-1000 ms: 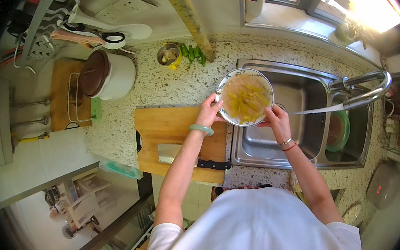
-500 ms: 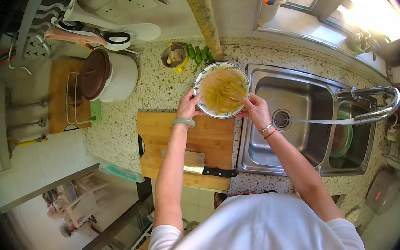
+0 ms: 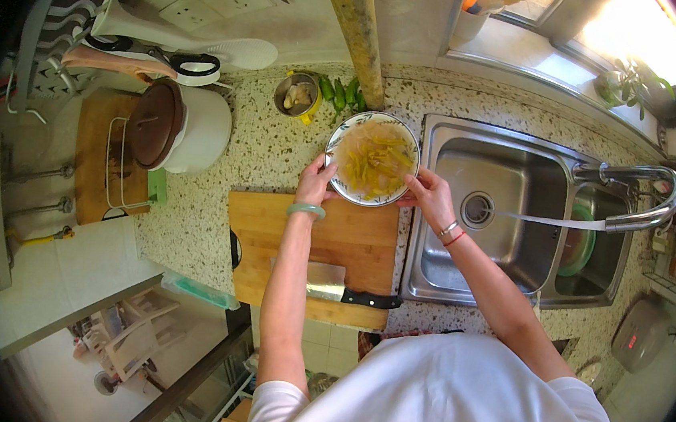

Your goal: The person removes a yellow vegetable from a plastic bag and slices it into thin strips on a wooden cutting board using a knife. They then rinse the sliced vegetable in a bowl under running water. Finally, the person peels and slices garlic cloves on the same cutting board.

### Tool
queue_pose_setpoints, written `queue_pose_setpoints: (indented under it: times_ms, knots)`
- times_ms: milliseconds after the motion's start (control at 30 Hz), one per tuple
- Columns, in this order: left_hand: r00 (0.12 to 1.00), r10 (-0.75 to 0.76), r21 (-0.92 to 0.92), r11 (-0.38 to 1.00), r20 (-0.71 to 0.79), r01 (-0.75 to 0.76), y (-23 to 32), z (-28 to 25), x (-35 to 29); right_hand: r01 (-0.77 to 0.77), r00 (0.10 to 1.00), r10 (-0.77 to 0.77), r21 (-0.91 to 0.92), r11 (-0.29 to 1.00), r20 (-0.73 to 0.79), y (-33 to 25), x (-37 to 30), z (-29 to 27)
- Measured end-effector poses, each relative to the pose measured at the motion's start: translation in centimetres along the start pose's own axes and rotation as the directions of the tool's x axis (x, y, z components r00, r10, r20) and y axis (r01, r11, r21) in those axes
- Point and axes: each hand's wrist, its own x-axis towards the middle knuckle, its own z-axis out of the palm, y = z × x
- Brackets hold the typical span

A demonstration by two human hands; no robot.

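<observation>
Between my hands is a round white bowl [image 3: 342,187] with a leafy pattern round its rim. Yellow-green strips [image 3: 381,163] lie in cloudy liquid inside it. My left hand [image 3: 316,181], with a green bangle at the wrist, grips the bowl's left edge, thumb on the rim. On the opposite edge my right hand [image 3: 431,197] holds it the same way. The bowl is just beyond the far edge of a wooden cutting board [image 3: 351,244]. A cleaver [image 3: 327,284] with a black handle lies on that board, its blade partly behind my left forearm.
Water runs from the curved faucet [image 3: 644,218] into the steel double sink [image 3: 502,265] at right. A green basin [image 3: 578,244] sits in the smaller bowl. Beyond my hands are a yellow cup [image 3: 296,97] and green peppers [image 3: 340,95]. A white pot [image 3: 204,131] stands left.
The whole view has shifted slightly. Both hands keep the bowl in nearly the same place, and the water still runs.
</observation>
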Motion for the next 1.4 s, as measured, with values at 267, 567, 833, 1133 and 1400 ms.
queue_pose_setpoints:
  times_ms: [267,567,833,1133,1400]
  knots:
    - [0.713,0.665,0.788,0.553,-0.223,-0.27,5.2,-1.6,3.8,-0.259,0.965,0.254,0.063,0.964,0.071,-0.3,-7.2,-6.1]
    - [0.906,0.415,0.993,-0.034,-0.086,0.11,10.3,-4.7,13.8,0.198,0.801,-0.054,0.18,0.964,-0.596,0.6,-14.7,-32.3]
    - [0.929,0.366,0.996,-0.037,-0.057,0.076,11.0,-4.3,15.3,0.381,0.446,-0.263,-0.085,0.921,-0.856,-8.1,-9.8,-45.1]
    - [0.905,0.412,0.991,0.03,0.104,-0.127,11.1,-5.7,15.1,0.455,0.519,-0.364,-0.111,0.883,-0.773,-9.4,-8.0,-42.3]
    - [0.706,0.699,0.971,0.073,0.114,-0.229,10.1,-5.1,13.5,0.502,0.473,-0.286,-0.011,0.865,-0.833,-2.9,-10.9,-38.0]
